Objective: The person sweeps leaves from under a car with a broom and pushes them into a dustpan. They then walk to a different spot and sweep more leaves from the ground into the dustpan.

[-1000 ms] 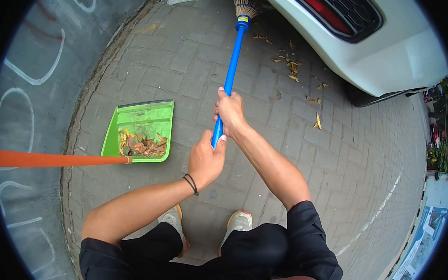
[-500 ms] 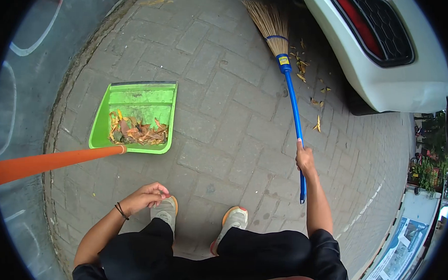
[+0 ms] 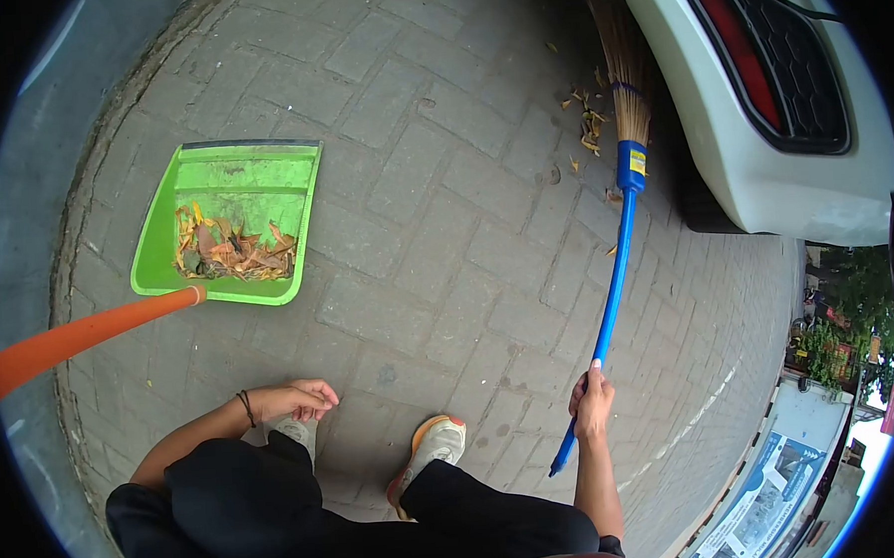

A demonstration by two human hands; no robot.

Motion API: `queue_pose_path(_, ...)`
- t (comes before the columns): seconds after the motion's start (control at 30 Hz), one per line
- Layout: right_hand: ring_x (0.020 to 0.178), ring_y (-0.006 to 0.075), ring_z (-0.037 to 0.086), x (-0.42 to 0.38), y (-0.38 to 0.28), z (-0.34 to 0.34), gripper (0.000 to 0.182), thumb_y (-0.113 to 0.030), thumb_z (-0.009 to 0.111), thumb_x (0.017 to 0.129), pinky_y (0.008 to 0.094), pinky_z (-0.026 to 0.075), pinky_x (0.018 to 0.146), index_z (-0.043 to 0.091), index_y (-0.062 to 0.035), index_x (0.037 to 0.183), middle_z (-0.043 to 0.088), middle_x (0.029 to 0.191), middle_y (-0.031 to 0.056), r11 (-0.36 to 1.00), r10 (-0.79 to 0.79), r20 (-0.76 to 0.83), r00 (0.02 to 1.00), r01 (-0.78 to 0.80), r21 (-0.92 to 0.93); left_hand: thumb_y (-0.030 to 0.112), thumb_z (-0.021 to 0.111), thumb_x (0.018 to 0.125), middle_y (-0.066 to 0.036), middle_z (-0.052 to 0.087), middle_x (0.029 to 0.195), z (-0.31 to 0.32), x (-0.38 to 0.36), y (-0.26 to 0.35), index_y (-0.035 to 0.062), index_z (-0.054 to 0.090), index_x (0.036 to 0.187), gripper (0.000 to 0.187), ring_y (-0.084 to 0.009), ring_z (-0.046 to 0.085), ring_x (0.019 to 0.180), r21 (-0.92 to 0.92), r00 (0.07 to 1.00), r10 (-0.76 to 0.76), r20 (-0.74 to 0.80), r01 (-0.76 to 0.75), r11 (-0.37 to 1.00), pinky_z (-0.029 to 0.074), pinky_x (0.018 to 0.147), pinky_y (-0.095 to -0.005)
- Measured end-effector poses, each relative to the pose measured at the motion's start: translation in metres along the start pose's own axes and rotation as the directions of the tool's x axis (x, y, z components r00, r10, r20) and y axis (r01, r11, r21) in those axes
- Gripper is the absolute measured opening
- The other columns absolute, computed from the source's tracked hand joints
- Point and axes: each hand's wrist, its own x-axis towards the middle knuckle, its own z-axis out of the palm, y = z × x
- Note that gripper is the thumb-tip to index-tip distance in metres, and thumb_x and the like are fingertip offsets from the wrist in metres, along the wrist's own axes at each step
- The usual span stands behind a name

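Note:
My right hand [image 3: 592, 400] is wrapped round the blue handle of a broom [image 3: 621, 256], close to its lower end. The broom's straw bristles reach up beside the car's rear bumper, partly in shadow. Dry leaves [image 3: 590, 128] lie on the paving just left of the bristles. My left hand [image 3: 303, 397], with dark bands at the wrist, hangs near my left shoe, its fingers curled in and nothing visible in them. Ahead of it, a green dustpan [image 3: 309, 200] with an orange handle [image 3: 90, 329] rests on the ground, holding a heap of dry leaves [image 3: 231, 250].
A white car [image 3: 699, 98] with a red tail light stands at the right. Along the left runs a grey wall [image 3: 24, 198] with a kerb-like edge. Grey paving blocks [image 3: 446, 249] cover the ground. Plants [image 3: 824, 352] and a printed banner [image 3: 766, 494] are at far right.
The broom's bristles have swung right, beyond the loose leaves and nearer the car, and its handle now slants. My right hand sits lower in view. The view has shifted, moving the dustpan slightly left.

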Motion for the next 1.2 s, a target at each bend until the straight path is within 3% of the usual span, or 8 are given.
queue_pose_path(0.23,0.038,0.0074,0.032,0.164,-0.178,0.080,0.044,-0.049,0.046,0.093,0.0245,0.027,0.037,0.046,-0.0093,0.074,0.039,0.053,-0.0030,0.996,-0.075,0.047,0.996,0.072,0.059,0.017,0.054,0.089,0.000,0.054,0.079,0.004,-0.057,-0.033,0.0061,0.052,0.113,0.027,-0.0055,0.048,0.066,-0.071,0.965,0.126,-0.232,-0.146,0.987,0.039,0.057,-0.0191)
queue_pose_path(0.37,0.042,0.0084,0.036,0.235,-0.265,0.108,0.035,-0.037,0.042,0.096,0.0259,0.029,0.037,0.049,-0.0075,0.080,0.044,0.059,-0.0013,0.993,-0.098,0.065,0.993,0.094,0.064,0.016,0.054,0.089,0.001,0.055,0.080,0.019,-0.078,-0.075,0.0076,0.052,0.114,0.026,-0.0059,0.051,0.069,-0.193,0.928,0.172,-0.332,-0.245,0.950,0.039,0.059,-0.0190)
queue_pose_path(0.43,0.044,0.0086,0.039,0.253,-0.293,0.108,0.031,-0.032,0.040,0.097,0.0256,0.029,0.038,0.049,-0.0063,0.082,0.045,0.061,0.0000,0.997,-0.078,0.140,0.987,0.078,0.003,0.015,0.055,0.089,-0.001,0.057,0.083,0.027,-0.080,-0.086,0.0069,0.052,0.114,0.027,-0.0074,0.053,0.071,-0.205,0.931,0.158,-0.329,-0.233,0.950,0.042,0.063,-0.0207)
queue_pose_path(0.47,0.043,0.0083,0.037,0.255,-0.301,0.105,0.032,-0.034,0.038,0.098,0.0251,0.029,0.037,0.048,-0.0061,0.086,0.042,0.059,0.0000,0.999,0.035,0.159,0.987,-0.031,-0.028,0.016,0.056,0.089,0.000,0.056,0.082,0.030,-0.078,-0.094,0.0069,0.052,0.114,0.027,-0.0070,0.052,0.071,-0.214,0.936,0.166,-0.310,-0.239,0.947,0.042,0.063,-0.0205)
queue_pose_path(0.7,0.042,0.0060,0.032,0.180,-0.194,0.008,0.043,-0.046,0.035,0.098,0.0228,0.028,0.036,0.050,-0.0057,0.098,0.036,0.057,-0.0027,0.963,0.117,0.139,0.983,-0.078,-0.259,0.020,0.057,0.091,-0.001,0.055,0.084,0.019,-0.041,-0.099,0.0056,0.052,0.114,0.027,-0.0068,0.050,0.073,-0.044,0.968,0.132,-0.212,-0.145,0.989,0.042,0.066,-0.0213)
queue_pose_path(0.77,0.041,0.0062,0.032,0.134,-0.139,-0.032,0.045,-0.049,0.038,0.096,0.0228,0.027,0.035,0.051,-0.0056,0.096,0.036,0.055,-0.0026,0.948,0.015,0.074,0.997,0.009,-0.317,0.021,0.056,0.091,-0.002,0.057,0.082,0.008,-0.035,-0.089,0.0051,0.052,0.113,0.027,-0.0077,0.051,0.069,0.014,0.976,0.078,-0.202,-0.077,0.997,0.043,0.064,-0.0221)
queue_pose_path(1.0,0.035,0.0070,0.029,-0.050,0.009,-0.138,0.045,-0.049,0.045,0.094,0.0230,0.020,0.032,0.046,-0.0076,0.075,0.034,0.049,-0.0028,0.981,0.079,-0.124,0.989,-0.100,-0.169,0.037,0.051,0.090,-0.010,0.067,0.074,-0.014,-0.014,-0.035,0.0020,0.063,0.094,0.037,-0.0141,0.064,0.062,0.186,0.964,-0.186,-0.188,0.221,0.957,0.044,0.051,-0.0231)
queue_pose_path(1.2,0.036,0.0065,0.028,-0.038,-0.018,-0.101,0.046,-0.052,0.045,0.093,0.0220,0.021,0.033,0.045,-0.0093,0.077,0.034,0.051,-0.0030,0.996,0.063,-0.159,0.985,-0.052,0.069,0.031,0.045,0.093,-0.014,0.068,0.073,-0.024,-0.010,-0.034,0.0004,0.064,0.094,0.036,-0.0162,0.066,0.062,0.069,0.958,-0.238,-0.159,0.251,0.966,0.044,0.052,-0.0231)
